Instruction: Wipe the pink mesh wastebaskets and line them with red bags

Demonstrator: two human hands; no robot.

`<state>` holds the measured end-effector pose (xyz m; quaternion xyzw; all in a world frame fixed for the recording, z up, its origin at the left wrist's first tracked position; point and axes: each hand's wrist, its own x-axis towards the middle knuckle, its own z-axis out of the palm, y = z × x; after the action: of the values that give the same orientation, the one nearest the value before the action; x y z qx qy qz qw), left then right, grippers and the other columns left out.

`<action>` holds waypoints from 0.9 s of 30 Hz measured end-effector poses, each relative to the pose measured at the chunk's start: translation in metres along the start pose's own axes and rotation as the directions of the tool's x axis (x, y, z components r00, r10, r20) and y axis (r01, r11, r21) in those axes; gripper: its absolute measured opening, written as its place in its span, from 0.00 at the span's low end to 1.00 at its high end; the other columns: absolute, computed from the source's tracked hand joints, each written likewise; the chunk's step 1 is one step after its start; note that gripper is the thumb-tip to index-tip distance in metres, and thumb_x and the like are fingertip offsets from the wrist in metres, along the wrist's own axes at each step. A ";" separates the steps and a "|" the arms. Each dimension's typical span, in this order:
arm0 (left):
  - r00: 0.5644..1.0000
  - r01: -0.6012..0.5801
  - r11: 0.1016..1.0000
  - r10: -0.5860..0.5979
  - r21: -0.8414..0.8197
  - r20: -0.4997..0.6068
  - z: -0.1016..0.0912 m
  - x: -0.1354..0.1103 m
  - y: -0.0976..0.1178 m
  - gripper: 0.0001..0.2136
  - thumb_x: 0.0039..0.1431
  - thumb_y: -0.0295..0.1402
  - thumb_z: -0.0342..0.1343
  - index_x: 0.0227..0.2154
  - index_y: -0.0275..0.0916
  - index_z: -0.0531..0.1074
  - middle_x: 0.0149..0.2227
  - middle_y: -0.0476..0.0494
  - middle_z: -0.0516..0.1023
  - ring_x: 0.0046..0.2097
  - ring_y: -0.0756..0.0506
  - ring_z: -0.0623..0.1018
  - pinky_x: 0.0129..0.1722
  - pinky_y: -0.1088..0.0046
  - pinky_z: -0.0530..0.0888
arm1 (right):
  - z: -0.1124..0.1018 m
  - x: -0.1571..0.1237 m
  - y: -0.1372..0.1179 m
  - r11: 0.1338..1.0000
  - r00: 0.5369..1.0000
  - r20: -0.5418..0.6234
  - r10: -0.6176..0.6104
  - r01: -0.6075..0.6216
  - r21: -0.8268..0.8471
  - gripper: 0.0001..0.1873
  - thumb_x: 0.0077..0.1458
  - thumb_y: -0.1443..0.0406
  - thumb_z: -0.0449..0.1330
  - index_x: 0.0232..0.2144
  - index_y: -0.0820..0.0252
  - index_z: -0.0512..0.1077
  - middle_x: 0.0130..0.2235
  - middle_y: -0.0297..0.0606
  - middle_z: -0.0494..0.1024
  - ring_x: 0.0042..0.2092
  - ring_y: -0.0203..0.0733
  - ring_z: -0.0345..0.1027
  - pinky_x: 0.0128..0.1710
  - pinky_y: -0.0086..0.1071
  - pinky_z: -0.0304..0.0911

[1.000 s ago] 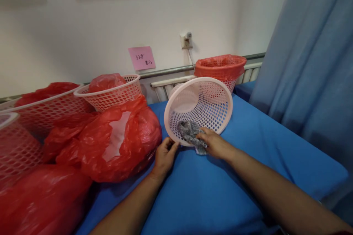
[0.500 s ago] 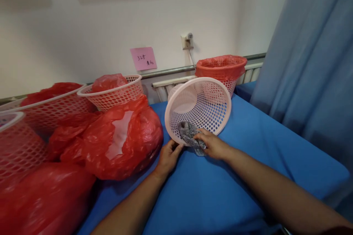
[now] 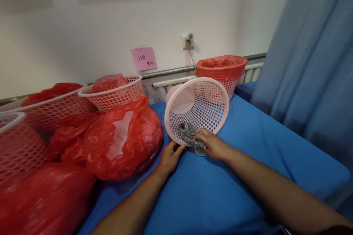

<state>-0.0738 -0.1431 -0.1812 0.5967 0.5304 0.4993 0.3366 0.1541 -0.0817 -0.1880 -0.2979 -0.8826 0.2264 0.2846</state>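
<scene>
Left of centre in the upper half of the frame, we see a pink note [image 3: 143, 59] on the pale wall [image 3: 154, 14], handwritten in dark strokes on two lines. On the upper line we read the number 32, followed by a mark we cannot make out for certain; the characters at the note's lower right are too small for us to read.

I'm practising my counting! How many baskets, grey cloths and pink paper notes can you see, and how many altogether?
Baskets: 5
Grey cloth: 1
Pink paper note: 1
Total: 7
</scene>
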 end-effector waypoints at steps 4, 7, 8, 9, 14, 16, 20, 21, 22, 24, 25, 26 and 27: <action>0.982 -0.050 0.999 0.049 0.004 -0.182 -0.007 -0.001 0.009 0.12 0.60 0.43 0.60 0.32 0.39 0.72 0.30 0.49 0.79 0.33 0.47 0.78 0.36 0.73 0.76 | -0.027 0.000 0.020 0.916 0.964 -0.097 0.246 -0.264 -0.302 0.18 0.55 0.69 0.63 0.49 0.58 0.75 0.53 0.50 0.71 0.53 0.53 0.66 0.56 0.47 0.63; 0.974 -0.074 0.997 0.073 0.005 -0.217 -0.005 -0.003 0.013 0.12 0.61 0.43 0.61 0.35 0.38 0.73 0.32 0.48 0.79 0.34 0.47 0.78 0.38 0.72 0.76 | -0.028 -0.002 0.024 0.886 0.940 -0.173 0.295 -0.336 -0.319 0.18 0.55 0.70 0.61 0.49 0.58 0.75 0.54 0.51 0.71 0.53 0.54 0.66 0.55 0.49 0.63; 0.981 -0.067 0.998 0.067 0.003 -0.181 -0.002 -0.004 0.013 0.12 0.60 0.43 0.61 0.36 0.38 0.74 0.33 0.47 0.80 0.35 0.47 0.79 0.38 0.71 0.77 | -0.023 -0.002 0.022 0.914 0.949 -0.168 0.266 -0.304 -0.268 0.18 0.55 0.71 0.61 0.49 0.58 0.75 0.53 0.50 0.71 0.53 0.53 0.66 0.55 0.48 0.64; 0.992 -0.051 0.999 0.051 0.002 -0.119 0.000 -0.005 0.011 0.13 0.59 0.43 0.62 0.37 0.38 0.75 0.34 0.46 0.81 0.35 0.46 0.79 0.39 0.70 0.77 | -0.017 -0.002 0.018 0.951 0.966 -0.146 0.215 -0.240 -0.193 0.19 0.54 0.73 0.60 0.48 0.57 0.74 0.53 0.47 0.72 0.53 0.51 0.67 0.55 0.47 0.64; 0.995 0.016 1.000 -0.015 -0.005 0.096 0.008 -0.005 0.000 0.14 0.56 0.43 0.64 0.37 0.36 0.78 0.37 0.42 0.84 0.38 0.42 0.82 0.43 0.64 0.79 | 0.006 -0.001 -0.001 0.976 0.998 -0.001 -0.056 0.055 0.212 0.30 0.45 0.78 0.60 0.51 0.53 0.71 0.55 0.39 0.69 0.56 0.43 0.67 0.57 0.38 0.65; 0.999 0.007 1.000 -0.007 -0.005 0.053 0.006 -0.004 -0.001 0.13 0.58 0.43 0.63 0.37 0.37 0.78 0.36 0.43 0.84 0.37 0.43 0.82 0.43 0.65 0.79 | 0.002 0.000 0.001 0.976 0.997 0.033 -0.066 0.058 0.211 0.29 0.46 0.78 0.61 0.50 0.54 0.71 0.52 0.39 0.70 0.54 0.42 0.68 0.56 0.37 0.66; 0.984 -0.044 0.999 0.046 0.015 -0.170 -0.005 -0.003 0.009 0.13 0.59 0.44 0.62 0.31 0.38 0.74 0.28 0.49 0.79 0.31 0.47 0.78 0.35 0.72 0.76 | -0.021 -0.001 0.018 0.984 0.988 -0.079 0.136 -0.144 -0.103 0.20 0.51 0.74 0.62 0.48 0.57 0.73 0.53 0.45 0.69 0.54 0.49 0.66 0.56 0.44 0.65; 0.971 -0.063 0.998 0.066 0.021 -0.229 -0.008 -0.002 0.012 0.13 0.59 0.44 0.62 0.30 0.38 0.73 0.27 0.50 0.77 0.30 0.48 0.76 0.34 0.73 0.75 | -0.026 -0.002 0.022 0.950 0.964 -0.157 0.216 -0.245 -0.193 0.19 0.53 0.74 0.60 0.48 0.58 0.73 0.55 0.48 0.68 0.54 0.51 0.65 0.57 0.46 0.64; 0.958 -0.082 0.996 0.085 0.023 -0.273 -0.010 -0.002 0.014 0.13 0.59 0.44 0.63 0.29 0.39 0.72 0.26 0.51 0.76 0.30 0.49 0.75 0.33 0.74 0.74 | -0.030 -0.002 0.024 0.905 0.931 -0.235 0.280 -0.337 -0.258 0.19 0.55 0.74 0.59 0.49 0.58 0.74 0.57 0.49 0.67 0.54 0.52 0.65 0.56 0.48 0.64; 0.947 -0.106 0.994 0.105 0.014 -0.305 -0.012 -0.001 0.016 0.13 0.59 0.44 0.63 0.29 0.39 0.71 0.27 0.51 0.75 0.30 0.49 0.75 0.33 0.75 0.74 | -0.030 -0.003 0.024 0.851 0.888 -0.318 0.333 -0.428 -0.303 0.20 0.57 0.76 0.56 0.49 0.56 0.74 0.58 0.50 0.66 0.54 0.52 0.64 0.56 0.48 0.63; 0.947 -0.110 0.994 0.107 0.007 -0.303 -0.011 -0.001 0.015 0.13 0.59 0.44 0.63 0.30 0.39 0.71 0.28 0.51 0.75 0.31 0.49 0.75 0.34 0.75 0.74 | -0.027 -0.003 0.021 0.860 0.893 -0.307 0.329 -0.417 -0.294 0.20 0.57 0.76 0.55 0.49 0.55 0.74 0.57 0.49 0.67 0.54 0.52 0.65 0.56 0.48 0.63; 0.952 -0.108 0.994 0.103 0.000 -0.287 -0.010 -0.001 0.013 0.13 0.58 0.44 0.63 0.32 0.39 0.72 0.29 0.50 0.77 0.31 0.49 0.76 0.34 0.75 0.75 | -0.022 -0.004 0.017 0.882 0.910 -0.272 0.312 -0.384 -0.275 0.21 0.56 0.76 0.56 0.48 0.55 0.75 0.56 0.48 0.68 0.53 0.50 0.65 0.56 0.47 0.64; 0.964 -0.098 0.995 0.093 -0.007 -0.248 -0.008 -0.001 0.009 0.13 0.58 0.43 0.64 0.34 0.38 0.73 0.31 0.49 0.78 0.33 0.48 0.77 0.35 0.74 0.76 | -0.015 -0.004 0.012 0.912 0.935 -0.219 0.280 -0.331 -0.244 0.21 0.55 0.77 0.57 0.48 0.55 0.74 0.54 0.46 0.69 0.53 0.49 0.66 0.56 0.45 0.64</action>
<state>-0.0785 -0.1474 -0.1706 0.5517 0.5340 0.5902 0.2491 0.1712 -0.0716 -0.1850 -0.4887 -0.8186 0.1148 0.2793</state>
